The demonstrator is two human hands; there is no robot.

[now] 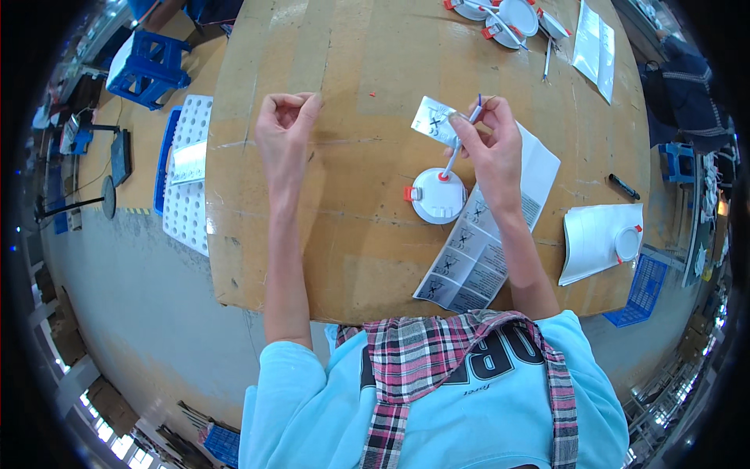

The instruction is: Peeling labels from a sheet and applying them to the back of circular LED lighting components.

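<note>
My right hand (pixel 496 148) pinches a silver-white label (pixel 433 119) printed with symbols and, with it, a white cable (pixel 452 159). The cable runs down to a round white downlight (pixel 438 195) with red-orange clips, lying back side up on the table. Its upper end, with a bluish tip, pokes out above my fingers. Beneath my right forearm lies a long sheet of printed labels (pixel 469 258). My left hand (pixel 287 137) is raised over the table to the left, fingers curled and thumb against them. Whatever it may hold is too small or hidden.
Several more downlights (pixel 516 14) and a white plastic-like sheet (pixel 595 47) lie at the far right. Nearer are a black marker (pixel 624 187) and a paper stack (pixel 598 242) bearing a small round white part (pixel 627 242). A perforated white tray (pixel 187 199) stands beyond the table's left edge.
</note>
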